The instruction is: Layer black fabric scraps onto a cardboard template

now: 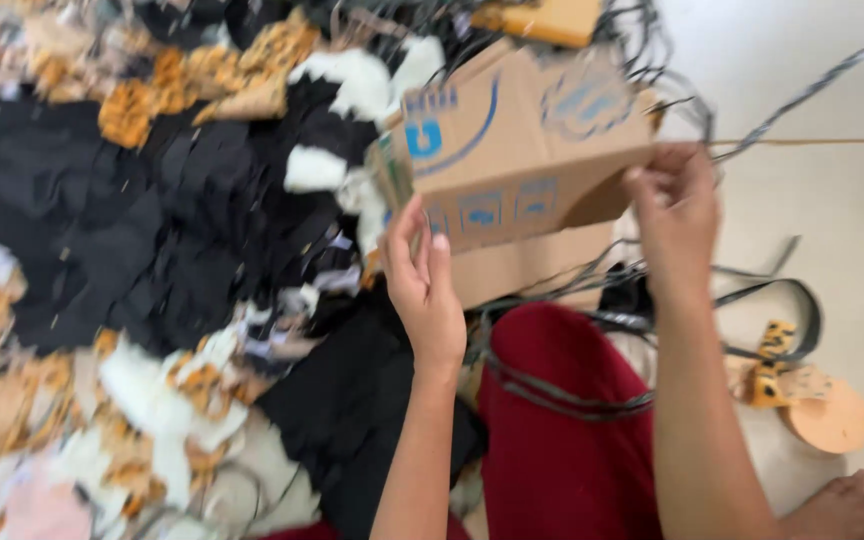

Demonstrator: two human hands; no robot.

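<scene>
Fabric scraps [142, 240] littered the floor beneath you; your left hand [424, 285] and right hand [674, 215] each pinched an edge of the cardboard box [522, 150], held up between them.

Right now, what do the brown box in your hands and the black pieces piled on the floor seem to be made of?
The box looks like matte brown corrugated cardboard: flat panels, folded flaps, blue print. The black pieces look like soft cut fabric, dull and limp, though blur hides the weave. Both the left hand and right hand grip the box.
</scene>
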